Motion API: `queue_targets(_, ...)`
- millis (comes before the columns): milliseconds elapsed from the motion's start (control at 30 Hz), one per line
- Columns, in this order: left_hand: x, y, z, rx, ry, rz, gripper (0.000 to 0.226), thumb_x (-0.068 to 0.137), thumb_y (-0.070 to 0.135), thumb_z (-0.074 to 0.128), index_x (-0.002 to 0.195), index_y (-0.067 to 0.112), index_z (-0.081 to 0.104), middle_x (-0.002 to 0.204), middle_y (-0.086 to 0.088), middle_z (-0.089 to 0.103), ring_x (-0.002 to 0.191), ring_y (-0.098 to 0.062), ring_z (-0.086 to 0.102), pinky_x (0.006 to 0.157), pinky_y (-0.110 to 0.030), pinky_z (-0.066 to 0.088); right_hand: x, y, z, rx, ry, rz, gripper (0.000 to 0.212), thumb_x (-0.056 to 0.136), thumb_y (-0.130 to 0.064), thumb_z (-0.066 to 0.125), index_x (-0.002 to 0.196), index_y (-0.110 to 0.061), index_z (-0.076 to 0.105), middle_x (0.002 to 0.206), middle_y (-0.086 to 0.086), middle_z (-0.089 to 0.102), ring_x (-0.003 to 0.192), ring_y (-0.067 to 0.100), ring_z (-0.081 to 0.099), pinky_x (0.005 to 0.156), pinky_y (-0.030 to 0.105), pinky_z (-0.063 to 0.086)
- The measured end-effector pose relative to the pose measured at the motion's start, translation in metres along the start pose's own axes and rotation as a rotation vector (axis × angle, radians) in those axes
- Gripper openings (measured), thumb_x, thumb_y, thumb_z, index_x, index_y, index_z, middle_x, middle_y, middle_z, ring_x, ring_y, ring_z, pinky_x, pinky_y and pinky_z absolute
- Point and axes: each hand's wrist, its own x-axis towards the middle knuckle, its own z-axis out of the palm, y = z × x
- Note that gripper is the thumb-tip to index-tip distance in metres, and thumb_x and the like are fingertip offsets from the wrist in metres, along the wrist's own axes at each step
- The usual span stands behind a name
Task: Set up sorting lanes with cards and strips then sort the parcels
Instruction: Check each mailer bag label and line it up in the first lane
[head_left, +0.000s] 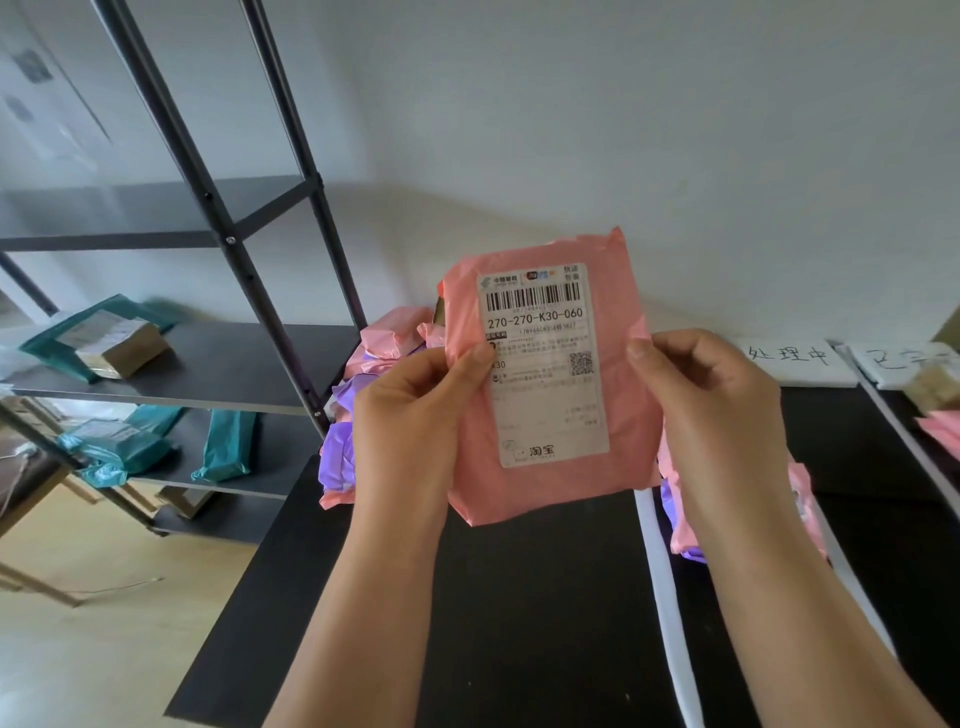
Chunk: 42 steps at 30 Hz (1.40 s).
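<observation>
Holding a pink parcel (550, 488) upright above the table (519, 623), over its left part and clear of the black top, with the label (545, 374) facing the camera and reading 270-270-K30-060. Gripping the parcel's left edge with the left hand (410, 410), thumb pressing on the label's margin, fingers curled behind. Pinching the right edge with the right hand (717, 410), thumb in front, fingers curled behind.

Lying on the table, behind and under the parcel and partly hidden: a pile (343, 447) of pink and purple bags. Running along the table from near to far: a white strip (665, 597), and a second strip (904, 441) towards the table's right side. Standing at the table's far edge: a handwritten white card (789, 358) and a second card (904, 361), half cut off. Standing left of the table: a black shelf (218, 364) carrying teal bags (223, 447).
</observation>
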Motion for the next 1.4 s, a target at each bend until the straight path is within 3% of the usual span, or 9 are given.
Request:
queue_targets(100,-0.003,0.006,-0.003,0.033,-0.03,0.04,0.009,0.079,0.033,0.079,0.08,0.024,0.079,0.086,0.005,0.077,0.083,-0.017,0.075,0.082,-0.044,0.061,-0.001,-0.008,-0.005,-0.067,0.021,-0.089,0.025,0.09,-0.037,0.069,0.114,-0.03,0.065,0.093,-0.016,0.068,0.09,-0.004,0.062,0.074,0.007,0.046)
queue_targets(167,-0.006,0.011,-0.004,0.051,-0.049,0.066,0.009,0.078,0.032,0.08,0.08,0.023,0.079,0.085,0.005,0.077,0.08,-0.015,0.075,0.078,-0.041,0.062,-0.002,-0.016,-0.007,-0.095,0.015,-0.147,0.027,0.091,-0.039,0.068,0.117,-0.031,0.066,0.096,-0.018,0.068,0.093,-0.006,0.061,0.074,0.002,0.043)
queue_targets(300,-0.014,0.018,-0.005,0.079,-0.069,0.096,0.007,0.078,0.031,0.081,0.079,0.024,0.078,0.083,0.004,0.077,0.08,-0.019,0.075,0.079,-0.047,0.061,-0.009,-0.026,-0.008,-0.111,-0.025,-0.209,0.014,0.092,-0.038,0.065,0.102,-0.032,0.072,0.09,-0.022,0.071,0.09,-0.002,0.065,0.076,0.014,0.052)
queue_targets(500,-0.025,0.03,-0.011,0.036,-0.113,0.048,0.026,0.063,0.05,0.08,0.072,0.026,0.077,0.086,0.0,0.077,0.083,-0.025,0.075,0.084,-0.056,0.058,-0.016,-0.035,-0.014,-0.017,0.028,-0.174,0.016,0.094,-0.037,0.066,0.088,-0.024,0.074,0.082,-0.006,0.072,0.083,0.017,0.069,0.079,0.05,0.056)
queue_targets(633,-0.027,0.032,-0.009,-0.01,-0.117,0.019,0.026,0.067,0.047,0.081,0.071,0.022,0.077,0.087,-0.002,0.078,0.085,-0.026,0.075,0.088,-0.056,0.057,-0.02,-0.038,-0.016,-0.014,0.062,-0.167,0.019,0.094,-0.038,0.065,0.084,-0.023,0.072,0.08,-0.004,0.071,0.083,0.019,0.069,0.079,0.052,0.055)
queue_targets(933,-0.024,0.029,-0.013,-0.038,-0.024,-0.049,0.025,0.074,0.047,0.08,0.075,0.023,0.078,0.088,-0.002,0.078,0.086,-0.028,0.075,0.085,-0.053,0.059,-0.018,-0.033,-0.02,-0.061,-0.026,-0.1,0.016,0.09,-0.044,0.065,0.088,-0.029,0.071,0.083,-0.015,0.072,0.082,0.003,0.067,0.068,0.015,0.053)
queue_targets(1167,-0.017,0.021,-0.012,-0.124,-0.015,-0.162,0.022,0.081,0.041,0.077,0.083,0.02,0.08,0.093,-0.003,0.078,0.09,-0.027,0.075,0.087,-0.051,0.058,-0.026,-0.028,-0.01,-0.128,-0.072,-0.106,0.016,0.084,-0.041,0.07,0.077,-0.026,0.07,0.072,-0.015,0.069,0.069,0.003,0.063,0.059,0.01,0.047)
queue_targets(1300,-0.015,0.017,-0.012,-0.127,-0.155,-0.21,0.023,0.08,0.051,0.07,0.089,0.031,0.08,0.101,0.001,0.077,0.1,-0.023,0.073,0.096,-0.048,0.053,-0.022,-0.023,-0.014,-0.04,0.032,-0.036,0.024,0.088,-0.036,0.071,0.069,-0.021,0.068,0.063,-0.004,0.064,0.059,0.014,0.056,0.055,0.023,0.044)
queue_targets(1400,-0.012,0.012,-0.013,-0.103,-0.228,-0.229,0.025,0.083,0.044,0.071,0.095,0.025,0.08,0.108,-0.004,0.075,0.112,-0.036,0.065,0.105,-0.056,0.046,-0.019,-0.022,-0.015,0.047,0.078,0.069,0.017,0.087,-0.032,0.073,0.072,-0.027,0.071,0.067,-0.001,0.068,0.074,0.029,0.064,0.067,0.043,0.054)
